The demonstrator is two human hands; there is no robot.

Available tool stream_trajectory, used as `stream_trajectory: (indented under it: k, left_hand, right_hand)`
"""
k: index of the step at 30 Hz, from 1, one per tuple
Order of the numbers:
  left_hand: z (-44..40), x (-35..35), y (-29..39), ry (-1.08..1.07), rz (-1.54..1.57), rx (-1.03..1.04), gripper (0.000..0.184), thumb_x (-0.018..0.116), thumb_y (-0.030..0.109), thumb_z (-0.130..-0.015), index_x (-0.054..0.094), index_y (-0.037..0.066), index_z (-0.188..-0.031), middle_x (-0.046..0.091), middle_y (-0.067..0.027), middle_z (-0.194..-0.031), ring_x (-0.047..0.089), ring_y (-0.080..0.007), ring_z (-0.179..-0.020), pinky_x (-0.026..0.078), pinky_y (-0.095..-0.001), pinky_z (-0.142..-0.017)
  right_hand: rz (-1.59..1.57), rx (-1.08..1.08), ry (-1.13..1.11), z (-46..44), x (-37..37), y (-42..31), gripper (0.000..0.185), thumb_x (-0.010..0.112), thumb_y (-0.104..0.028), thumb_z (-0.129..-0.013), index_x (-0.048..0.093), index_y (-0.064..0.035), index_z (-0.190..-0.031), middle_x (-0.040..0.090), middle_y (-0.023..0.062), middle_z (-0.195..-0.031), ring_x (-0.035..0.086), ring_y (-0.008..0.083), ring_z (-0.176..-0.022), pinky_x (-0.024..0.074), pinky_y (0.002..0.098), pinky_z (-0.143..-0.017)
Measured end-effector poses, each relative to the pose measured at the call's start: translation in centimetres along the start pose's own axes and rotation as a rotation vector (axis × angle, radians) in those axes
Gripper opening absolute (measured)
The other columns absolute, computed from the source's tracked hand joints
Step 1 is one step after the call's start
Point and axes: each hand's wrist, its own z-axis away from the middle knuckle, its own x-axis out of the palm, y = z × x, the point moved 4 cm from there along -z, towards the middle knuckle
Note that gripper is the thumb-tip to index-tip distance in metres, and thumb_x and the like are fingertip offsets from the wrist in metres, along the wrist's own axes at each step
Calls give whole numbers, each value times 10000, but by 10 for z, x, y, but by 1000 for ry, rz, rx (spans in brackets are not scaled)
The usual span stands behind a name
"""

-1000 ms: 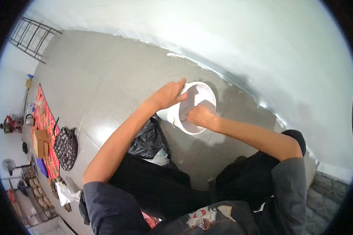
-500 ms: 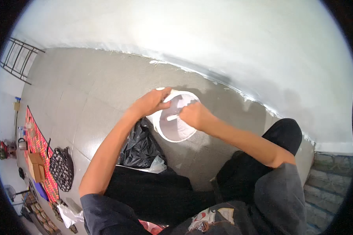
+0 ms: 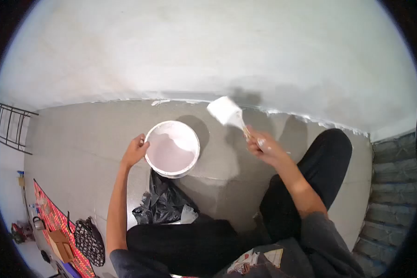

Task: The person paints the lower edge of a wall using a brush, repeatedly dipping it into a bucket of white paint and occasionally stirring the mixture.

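My right hand (image 3: pixel 262 144) is closed round the handle of a paintbrush (image 3: pixel 226 112), its wide head coated in white paint and raised in front of the wall's foot. White spots mark the back of this hand. To the left, my left hand (image 3: pixel 136 149) grips the rim of a white bucket (image 3: pixel 195 160) with pale paint inside. The bucket leans slightly, its opening towards me. Just below it, a crumpled black plastic bag (image 3: pixel 164 201) lies by my leg.
A pale wall (image 3: pixel 180 55) runs across the front, with uneven white paint along its base. On the left are a black metal rack (image 3: pixel 14 127), a patterned backpack (image 3: pixel 89 241), a cardboard box (image 3: pixel 60 245) and a red mat (image 3: pixel 48 208). Dark slatted panelling (image 3: pixel 394 185) stands at right.
My right hand has lifted the paintbrush out of the bucket and moved right, towards the wall. My left hand and the bucket now appear further left and lower, as the view has shifted.
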Motion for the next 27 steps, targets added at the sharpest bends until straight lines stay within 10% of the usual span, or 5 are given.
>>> stream_trajectory:
  k: [5, 27]
  left_hand:
    - [-4, -6, -13, 0, -193, -39, 351, 529, 290, -866, 611, -35, -760, 552, -57, -564, 505, -100, -490, 399, -271, -441]
    - [14, -10, -9, -195, -255, -371, 765, 376, 576, -871, 569, -164, -914, 616, -238, -691, 616, -296, -474, 514, -347, -390]
  right_hand:
    - [-551, -91, 116, -68, -22, 40, 220, 492, -268, -928, 418, -91, -820, 383, -27, -632, 333, 58, -468, 232, 205, -385]
    - [-605, -150, 179, -204, -50, 57, 214, 416, -201, -950, 431, -76, -777, 400, -7, -605, 357, 84, -450, 233, 229, -361]
